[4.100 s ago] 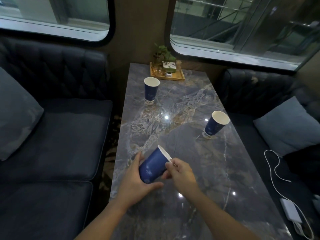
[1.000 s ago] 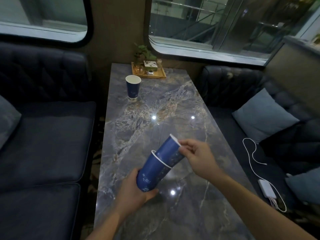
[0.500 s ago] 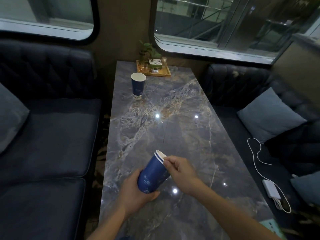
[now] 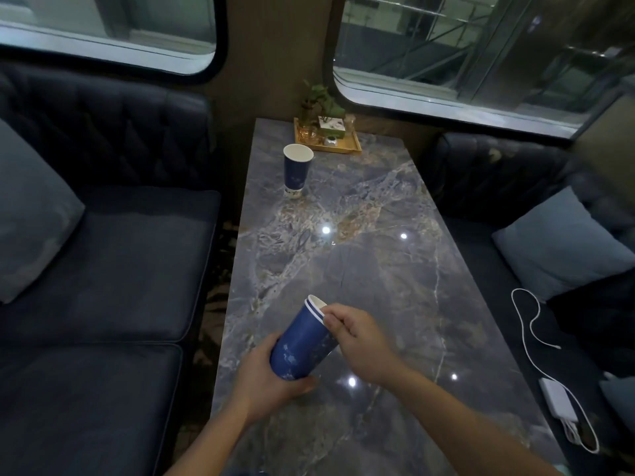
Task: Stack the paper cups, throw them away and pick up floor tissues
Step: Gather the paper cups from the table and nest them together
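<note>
Two blue paper cups sit nested as one stack [image 4: 302,341], tilted with the white rims pointing up and away from me, above the near part of the marble table [image 4: 371,269]. My left hand [image 4: 266,383] wraps the stack's base from below. My right hand [image 4: 357,338] pinches the rims at the top. A third blue cup [image 4: 297,173] stands upright at the table's far left, well beyond both hands. No tissues are in view.
A wooden tray [image 4: 326,142] with a small plant and little jars sits at the table's far end under the windows. Dark sofas flank the table, each with a grey cushion [image 4: 563,242]. A white charger and cable [image 4: 556,403] lie on the right sofa.
My right hand brought the second cup from the table's right side and pushed it down into the cup in my left hand; now it is fully seated, rims nearly level.
</note>
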Demonstrator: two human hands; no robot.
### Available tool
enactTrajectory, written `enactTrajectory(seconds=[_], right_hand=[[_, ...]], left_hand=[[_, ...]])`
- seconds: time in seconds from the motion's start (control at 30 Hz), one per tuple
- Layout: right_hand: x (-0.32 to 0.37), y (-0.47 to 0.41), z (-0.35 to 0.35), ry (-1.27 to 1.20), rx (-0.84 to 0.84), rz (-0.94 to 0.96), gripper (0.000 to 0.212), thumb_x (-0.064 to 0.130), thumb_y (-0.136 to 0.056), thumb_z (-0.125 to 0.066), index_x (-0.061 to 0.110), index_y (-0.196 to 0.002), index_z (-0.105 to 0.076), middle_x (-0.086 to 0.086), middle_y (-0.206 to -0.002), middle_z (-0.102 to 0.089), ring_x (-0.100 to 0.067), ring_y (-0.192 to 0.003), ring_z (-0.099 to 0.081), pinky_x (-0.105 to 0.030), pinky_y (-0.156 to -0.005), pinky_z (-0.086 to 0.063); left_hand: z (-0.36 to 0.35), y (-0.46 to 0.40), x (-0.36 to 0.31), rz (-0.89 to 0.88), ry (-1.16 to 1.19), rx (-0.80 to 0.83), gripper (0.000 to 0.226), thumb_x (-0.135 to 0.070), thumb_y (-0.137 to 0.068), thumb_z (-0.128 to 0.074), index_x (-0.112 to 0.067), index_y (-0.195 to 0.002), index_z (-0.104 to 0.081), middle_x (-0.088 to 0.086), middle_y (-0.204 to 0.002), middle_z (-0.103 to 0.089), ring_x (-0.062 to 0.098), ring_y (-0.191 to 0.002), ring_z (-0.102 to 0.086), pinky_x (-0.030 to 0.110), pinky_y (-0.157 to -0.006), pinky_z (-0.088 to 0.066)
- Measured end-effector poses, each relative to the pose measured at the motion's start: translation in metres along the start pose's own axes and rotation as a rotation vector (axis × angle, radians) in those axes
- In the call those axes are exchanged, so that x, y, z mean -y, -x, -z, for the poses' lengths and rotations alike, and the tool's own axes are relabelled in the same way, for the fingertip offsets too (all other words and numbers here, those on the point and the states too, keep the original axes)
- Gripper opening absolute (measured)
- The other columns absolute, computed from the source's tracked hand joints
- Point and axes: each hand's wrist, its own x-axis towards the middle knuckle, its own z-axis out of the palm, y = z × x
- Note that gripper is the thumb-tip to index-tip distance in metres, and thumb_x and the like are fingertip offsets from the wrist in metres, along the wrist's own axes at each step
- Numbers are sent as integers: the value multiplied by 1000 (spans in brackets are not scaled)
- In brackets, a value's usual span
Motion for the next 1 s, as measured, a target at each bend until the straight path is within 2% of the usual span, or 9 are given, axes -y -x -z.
enactTrajectory(seconds=[0.1, 0.17, 0.27, 0.4, 0.53, 0.67, 0.8, 0.93, 1.0], right_hand=[[-1, -11, -3, 27, 32, 22, 28, 29, -94, -42, 13, -94, -65, 4, -86, -65, -5, -75, -57, -19, -68, -43], [-3, -20, -3, 48, 76, 19, 28, 26, -94, -42, 13, -102, -66, 2, -95, -69, -6, -84, -61, -16, -75, -45], [-5, -36, -1, 49, 145, 3, 29, 17, -95, -43, 13, -114, -64, -2, -109, -71, -11, -99, -64, -24, -87, -48], [-8, -61, -4, 26, 199, -5, 30, 7, -96, -43, 17, -117, -63, 1, -112, -70, -9, -104, -63, -31, -94, -50], [-14, -93, -7, 6, 230, 33, 35, 3, -94, -45, 22, -115, -66, 5, -111, -72, -2, -106, -64, -29, -94, -51], [-23, -133, -7, -10, 174, 28, 32, 0, -90, -50, 16, -108, -70, 2, -106, -74, -4, -102, -66, -26, -95, -51], [-33, -183, 0, -9, 59, 7, 27, 2, -89, -55, 12, -109, -70, 1, -104, -73, -8, -99, -67, -29, -95, -52], [-40, -241, 10, 129, 32, 4, 38, 10, -89, -54, 19, -125, -60, 6, -115, -65, -12, -107, -64, -39, -99, -51], [-40, -269, 13, 216, 7, 4, 44, 7, -89, -53, 16, -132, -53, -4, -128, -60, -23, -117, -58, -42, -103, -46]], left_hand=[[6, -7, 3, -3, -17, -26, 71, -29, -46, -92, -38, -108, -59, -13, -96, -72, 2, -80, -70, 21, -67, -56], [11, -13, 7, 13, -28, -46, 65, -29, -47, -92, -38, -104, -61, -12, -92, -74, -4, -77, -69, 23, -66, -59], [17, -25, 12, 40, -33, -77, 65, -35, -47, -91, -39, -104, -61, -15, -91, -74, -3, -76, -70, 29, -69, -60], [28, -44, 13, 21, -38, -112, 69, -39, -47, -91, -50, -104, -55, -20, -96, -71, -8, -82, -67, 19, -68, -56], [37, -68, 19, 32, -46, -140, 78, -40, -47, -91, -41, -117, -57, -19, -100, -71, -6, -84, -68, 14, -66, -52], [49, -97, 27, 40, -25, -207, 79, -44, -46, -89, -40, -119, -59, -18, -100, -74, -3, -86, -69, 34, -75, -60], [62, -129, 27, 41, 39, -248, 71, -39, -50, -91, -51, -112, -57, -22, -99, -73, -6, -86, -69, 30, -74, -59], [70, -155, 29, 57, 93, -279, 71, -33, -51, -91, -45, -113, -59, -25, -97, -72, -5, -83, -69, 31, -73, -59], [75, -166, 32, 61, 108, -301, 72, -33, -51, -91, -42, -115, -59, -23, -97, -72, -6, -83, -69, 31, -72, -59]])
